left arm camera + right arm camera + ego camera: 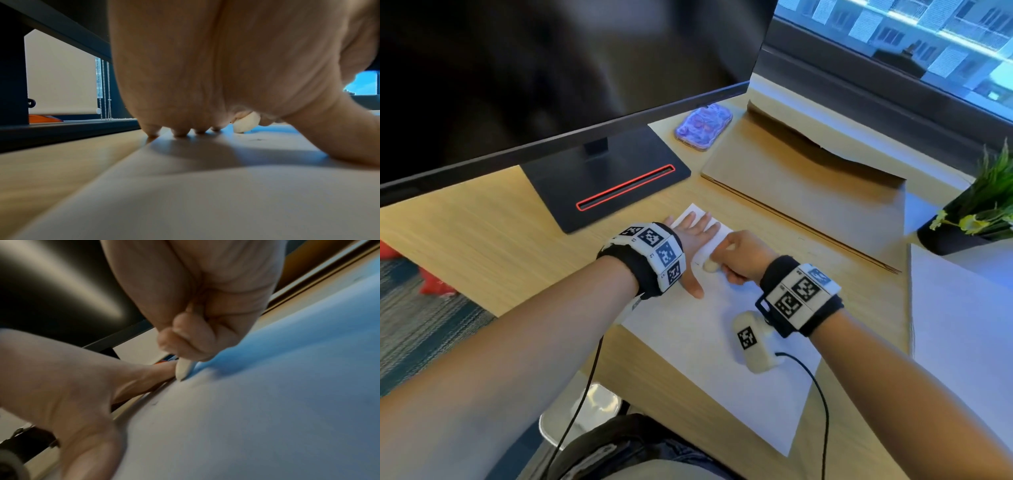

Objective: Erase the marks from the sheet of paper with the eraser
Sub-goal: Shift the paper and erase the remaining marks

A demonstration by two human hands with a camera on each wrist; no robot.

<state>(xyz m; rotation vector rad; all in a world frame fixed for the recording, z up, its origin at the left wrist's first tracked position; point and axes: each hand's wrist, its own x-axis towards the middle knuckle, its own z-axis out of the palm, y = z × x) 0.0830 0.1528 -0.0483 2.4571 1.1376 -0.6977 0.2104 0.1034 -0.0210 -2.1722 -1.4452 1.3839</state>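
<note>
Eraser [710,265] tip on sheet [709,359], just beside its left edge.

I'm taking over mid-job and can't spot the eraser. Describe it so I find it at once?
Start at the white sheet of paper lying on the desk in front of the monitor stand. Near its far end, the right hand pinches the eraser beside the flat left hand. It is the small cream lump, unlike the bigger tagged device near the right wrist.

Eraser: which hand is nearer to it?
Right. The right hand pinches the eraser and presses it on the sheet of paper; the left hand lies flat just beside it.
</note>
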